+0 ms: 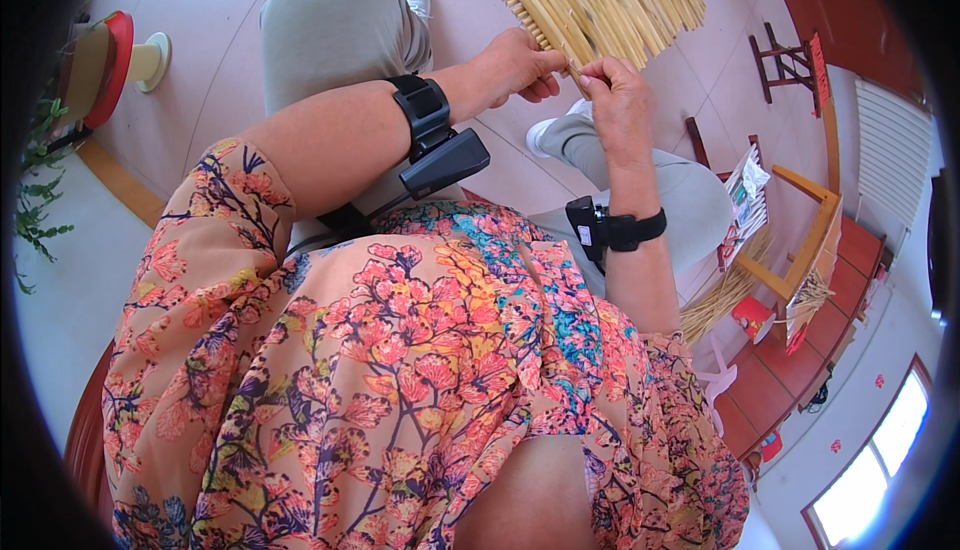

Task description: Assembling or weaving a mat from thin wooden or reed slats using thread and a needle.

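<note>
A mat of yellow straw stalks [610, 0], bound in a row along one thick edge, spreads out beyond my knees at the top of the view. At the near corner of that bound edge my left hand [515, 65] is closed, with thumb and forefinger pinching the edge. Close beside it, my right hand [620, 95] pinches the same corner between thumb and fingers. Whatever thin strand lies between the fingertips is too small to make out. Each wrist carries a black strap with a small dark device.
A red round-topped stool [108, 70] and green plant leaves [40, 210] stand at the left. On the right are a wooden frame [800, 235], loose straw stalks [715, 300], a red cup [752, 317] and a dark folding stand [783, 62]. Pale floor tiles [215, 60] lie below.
</note>
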Tool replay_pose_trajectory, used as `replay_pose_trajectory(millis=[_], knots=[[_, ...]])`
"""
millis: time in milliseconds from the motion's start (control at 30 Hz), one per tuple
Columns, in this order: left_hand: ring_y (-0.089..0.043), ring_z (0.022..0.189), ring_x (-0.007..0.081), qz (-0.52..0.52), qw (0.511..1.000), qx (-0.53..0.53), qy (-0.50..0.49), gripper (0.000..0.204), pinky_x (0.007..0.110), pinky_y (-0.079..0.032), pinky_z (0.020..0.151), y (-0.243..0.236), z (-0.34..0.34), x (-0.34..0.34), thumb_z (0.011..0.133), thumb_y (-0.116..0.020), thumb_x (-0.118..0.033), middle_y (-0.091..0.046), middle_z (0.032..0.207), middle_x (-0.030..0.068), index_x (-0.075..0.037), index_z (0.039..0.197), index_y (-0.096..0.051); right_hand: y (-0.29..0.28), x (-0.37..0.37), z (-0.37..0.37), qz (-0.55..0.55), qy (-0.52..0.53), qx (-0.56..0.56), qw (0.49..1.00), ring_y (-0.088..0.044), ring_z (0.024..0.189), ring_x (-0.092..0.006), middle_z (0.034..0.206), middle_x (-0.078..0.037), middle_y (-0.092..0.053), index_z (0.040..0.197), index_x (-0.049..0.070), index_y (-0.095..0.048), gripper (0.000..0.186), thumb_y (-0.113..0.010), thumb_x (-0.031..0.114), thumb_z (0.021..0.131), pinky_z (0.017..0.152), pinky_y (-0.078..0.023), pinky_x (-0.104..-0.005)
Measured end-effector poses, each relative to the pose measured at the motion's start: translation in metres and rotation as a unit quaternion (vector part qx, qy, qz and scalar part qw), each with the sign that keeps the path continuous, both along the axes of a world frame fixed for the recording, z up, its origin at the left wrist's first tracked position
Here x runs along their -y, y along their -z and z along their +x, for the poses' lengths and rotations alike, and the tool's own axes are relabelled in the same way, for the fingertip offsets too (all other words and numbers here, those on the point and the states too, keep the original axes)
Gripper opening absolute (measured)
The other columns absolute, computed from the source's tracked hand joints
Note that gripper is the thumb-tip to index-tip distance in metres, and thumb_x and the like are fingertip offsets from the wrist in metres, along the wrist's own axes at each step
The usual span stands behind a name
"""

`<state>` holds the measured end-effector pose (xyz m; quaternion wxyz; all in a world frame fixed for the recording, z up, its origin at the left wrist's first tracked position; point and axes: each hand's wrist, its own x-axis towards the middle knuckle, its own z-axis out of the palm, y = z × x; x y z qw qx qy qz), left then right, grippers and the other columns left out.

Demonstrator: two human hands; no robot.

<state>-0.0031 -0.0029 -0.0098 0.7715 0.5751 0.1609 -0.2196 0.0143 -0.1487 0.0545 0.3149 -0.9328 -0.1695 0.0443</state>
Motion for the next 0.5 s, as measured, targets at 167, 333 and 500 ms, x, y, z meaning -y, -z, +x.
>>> replay_pose_trajectory(millis=[167,333,500], knots=[[-0.058,0.051,0.0148,-0.011,1.000,-0.005,-0.009,0.024,0.024,-0.045,0.043,-0.005,0.000,0.000,0.079,-0.058,-0.026,-0.061,0.063,0.0081,-0.002,0.079,-0.062,0.004,0.001,0.000,-0.010,0.004,0.011,1.000,-0.056,0.074,-0.0285,0.077,-0.012,-0.058,0.073,0.004,-0.059,0.006,-0.060,0.007,0.068,0.064,-0.044,-0.0366],[-0.057,0.050,0.0146,-0.009,1.000,-0.014,-0.008,0.024,0.023,-0.046,0.045,-0.009,-0.001,-0.001,0.079,-0.058,-0.025,-0.061,0.062,0.0082,-0.001,0.079,-0.062,0.004,0.000,-0.001,-0.001,0.006,0.018,1.000,-0.055,0.074,-0.0287,0.078,-0.012,-0.058,0.073,0.003,-0.059,0.005,-0.059,0.007,0.069,0.065,-0.044,-0.0368],[-0.055,0.050,0.0132,-0.022,1.000,-0.014,-0.015,0.023,0.024,-0.045,0.046,-0.014,-0.003,-0.001,0.079,-0.060,-0.021,-0.059,0.063,0.0091,0.001,0.082,-0.060,0.004,0.008,0.009,0.049,-0.033,-0.013,0.998,-0.056,0.070,-0.0246,0.075,-0.011,-0.056,0.074,0.002,-0.059,0.006,-0.060,0.007,0.070,0.062,-0.044,-0.0334]])
